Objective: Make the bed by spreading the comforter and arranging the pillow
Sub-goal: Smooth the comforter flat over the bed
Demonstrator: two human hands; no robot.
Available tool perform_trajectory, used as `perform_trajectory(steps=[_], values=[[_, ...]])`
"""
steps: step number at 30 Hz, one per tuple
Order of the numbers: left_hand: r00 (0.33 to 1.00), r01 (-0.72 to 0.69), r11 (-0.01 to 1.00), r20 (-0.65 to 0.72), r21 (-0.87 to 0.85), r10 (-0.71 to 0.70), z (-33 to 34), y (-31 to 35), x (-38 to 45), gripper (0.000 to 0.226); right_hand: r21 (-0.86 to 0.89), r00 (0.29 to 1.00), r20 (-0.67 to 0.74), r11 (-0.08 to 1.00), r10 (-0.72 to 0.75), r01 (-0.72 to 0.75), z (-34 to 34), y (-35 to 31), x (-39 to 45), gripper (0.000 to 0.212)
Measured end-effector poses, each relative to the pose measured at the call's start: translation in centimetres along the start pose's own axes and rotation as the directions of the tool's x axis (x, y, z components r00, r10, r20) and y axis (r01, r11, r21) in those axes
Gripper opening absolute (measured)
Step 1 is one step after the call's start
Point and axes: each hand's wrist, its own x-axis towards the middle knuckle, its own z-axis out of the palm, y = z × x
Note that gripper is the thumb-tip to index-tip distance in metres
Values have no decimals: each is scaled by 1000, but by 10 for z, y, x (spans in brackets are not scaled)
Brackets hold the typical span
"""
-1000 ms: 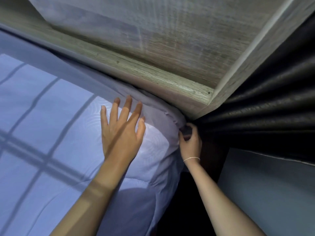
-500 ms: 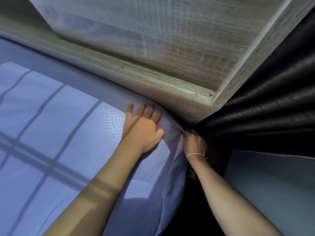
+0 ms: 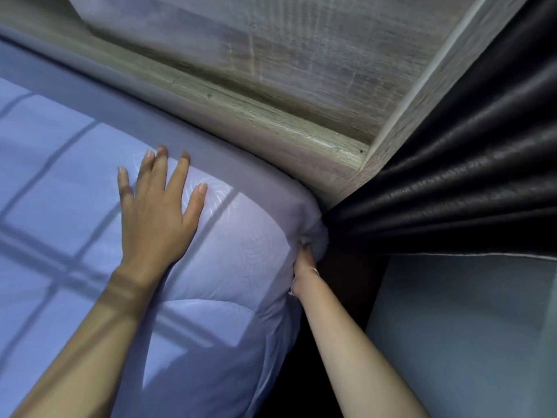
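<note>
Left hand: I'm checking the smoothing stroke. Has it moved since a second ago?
Yes. The left hand, flat on the comforter, slid leftward, away from the wooden headboard corner, after nearing it half a second ago.

Comforter [image 3: 229, 297]: pale cloth, matt, soft, quilted, faint swirl stitching near corner. Headboard [image 3: 301, 64]: wood grain, grey-brown, matt, streaky, small dark specks along ledge. Curtain [image 3: 470, 176]: dark cloth, pleated folds, slight leathery sheen, pale stitched hem. Panel [image 3: 467, 327] beside bed: smooth, flat, matt, grey; material unclear.
</note>
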Motion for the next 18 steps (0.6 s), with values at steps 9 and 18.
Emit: perform_trajectory(steps=[9,18], values=[[999,-37,998,30,58,35,6,2,0,58,-700,944,-142,705,-297,116,-20,-24,-3,32],[1000,-11,1000,-19,18,11,8,0,1,56,-722,624,-68,470,-779,508,-12,-58,-48,43]])
